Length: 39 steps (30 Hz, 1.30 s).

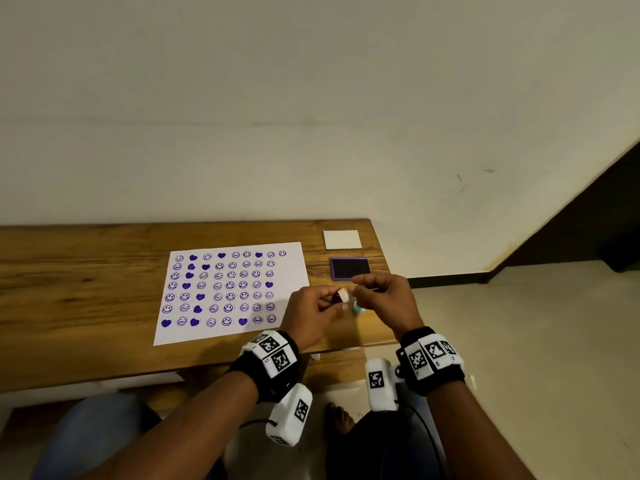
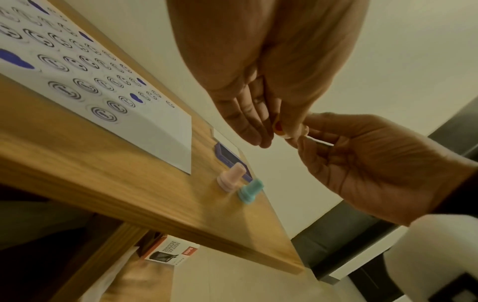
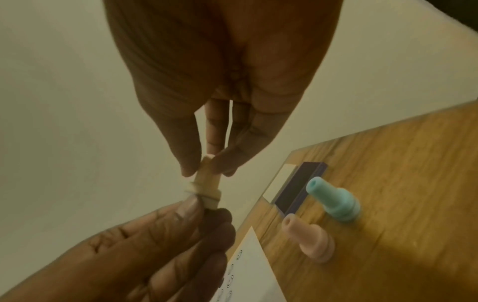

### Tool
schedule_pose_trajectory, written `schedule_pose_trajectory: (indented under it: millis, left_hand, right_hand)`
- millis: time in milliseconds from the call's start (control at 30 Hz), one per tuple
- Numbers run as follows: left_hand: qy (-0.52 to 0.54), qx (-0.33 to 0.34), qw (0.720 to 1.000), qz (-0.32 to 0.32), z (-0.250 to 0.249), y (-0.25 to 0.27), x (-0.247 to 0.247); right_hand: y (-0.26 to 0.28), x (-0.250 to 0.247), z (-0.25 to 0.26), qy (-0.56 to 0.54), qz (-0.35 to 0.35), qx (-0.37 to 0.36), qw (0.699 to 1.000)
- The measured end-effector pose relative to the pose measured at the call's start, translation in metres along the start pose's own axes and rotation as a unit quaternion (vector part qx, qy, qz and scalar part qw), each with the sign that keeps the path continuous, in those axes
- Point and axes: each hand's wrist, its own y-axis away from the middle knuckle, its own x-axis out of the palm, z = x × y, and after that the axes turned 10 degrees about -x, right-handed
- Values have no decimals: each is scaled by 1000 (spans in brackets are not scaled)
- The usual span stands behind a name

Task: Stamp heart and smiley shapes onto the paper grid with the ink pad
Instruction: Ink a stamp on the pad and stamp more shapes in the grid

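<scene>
A white sheet of paper (image 1: 294, 268) lies flat on the wooden counter (image 1: 86, 271), left of the ink pad (image 1: 350, 268). It carries rows of purple stamped smileys and solid hearts; the last column at its right edge is bare except for one smiley at the top.

Nearer the person than the ink pad, and just off the paper's right edge, the left hand (image 1: 310, 315) hangs above the counter with its thumb and fingers (image 3: 186, 206) curled onto the wide base end of a cream stamp (image 3: 207, 188). The right hand (image 1: 384, 299) meets it from the other side, thumb and fingertips (image 3: 222, 163) pinching the stamp's narrow handle. Both hands are thus clamped on the same stamp, held in the air between them, clear of the counter.

Below the hands, on the near side of the ink pad, a pink stamp (image 3: 310, 241) and a teal stamp (image 3: 333, 200) stand upright on their bases just beside each other, the teal one farther from the paper.

The ink pad itself sits open, dark inside a purple frame, and beyond it toward the wall lies a white rectangular card (image 1: 342, 239), which could be its lid. Both wrists wear black bands with printed marker blocks.
</scene>
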Motion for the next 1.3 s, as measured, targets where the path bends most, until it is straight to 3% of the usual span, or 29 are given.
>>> schedule_pose_trajectory:
  millis: [167,267,333,433,633,833,1067,1300]
  left_hand:
    - [31,-2,999,-19,-4,3,-8]
    - [68,-11,997,-37,-10,2,-8]
    - [97,-31,993,-57,-13,-1,-7]
    - [112,-52,990,-68,-9,-3,-7]
    - [65,-72,994,-49,12,-11,-9]
    - [27,-68,996,-52,17,-33,-6]
    - [-74,-58,994,-47,30,-60,7]
    - [-145,-40,988,-32,37,-69,10]
  right_hand:
    - [5,1,3,-128,19,24,991]
    - [2,4,3,-154,-25,26,987]
    - [-2,2,4,-237,-117,61,962]
    - [-9,-13,7,-393,-211,136,885]
    - [-12,-28,-4,-465,-152,184,853]
    - [-14,-26,-3,-541,-178,189,800]
    - [-36,-28,-13,-532,-193,201,800]
    - [-57,-28,-28,-433,-161,176,869]
